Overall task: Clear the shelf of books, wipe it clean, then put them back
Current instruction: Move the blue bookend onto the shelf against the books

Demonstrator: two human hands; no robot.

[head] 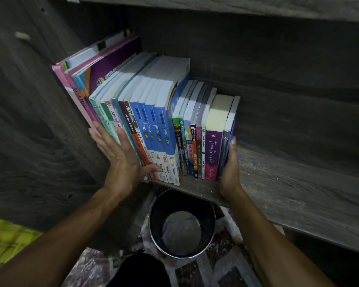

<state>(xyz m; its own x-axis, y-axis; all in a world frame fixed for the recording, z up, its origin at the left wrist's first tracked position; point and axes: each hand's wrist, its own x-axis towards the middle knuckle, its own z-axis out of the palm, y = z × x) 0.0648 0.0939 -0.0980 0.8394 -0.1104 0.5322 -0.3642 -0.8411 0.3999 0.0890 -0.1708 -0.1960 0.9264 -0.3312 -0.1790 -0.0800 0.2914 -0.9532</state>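
A row of upright paperback books (153, 125), with blue, teal, pink and purple spines, is seen standing on the grey wood-grain shelf board (288, 183), packed towards its left end against the dark side panel (29, 121); the taller books at the left lean slightly. The row is bracketed by both hands. The left hand (120, 158) is laid flat and spread against the spines at the left, fingers extended and the thumb reaching across the lower spines. The right hand (230, 168) is pressed edge-on against the cover of the last dark blue book (233, 129), fingers straight and held together. Nothing is pinched; the books are squeezed between two open palms.

Pale specks and dust are visible on the bare board to the right, so the shelf is judged unwiped and the clearing step is taken to be in hand, though squaring up of returned books cannot be ruled out. If it is clearing, an even inward squeeze would be called for next, so that the block is lifted without the middle volumes slipping out.

Below the shelf edge a round black bucket (182, 224) with something grey inside is seen standing on a patterned floor covering (216, 272). A yellow sheet (6, 241) is cut off at the lower left. No cloth can be made out, and the shelf's back corner is lost in shadow.
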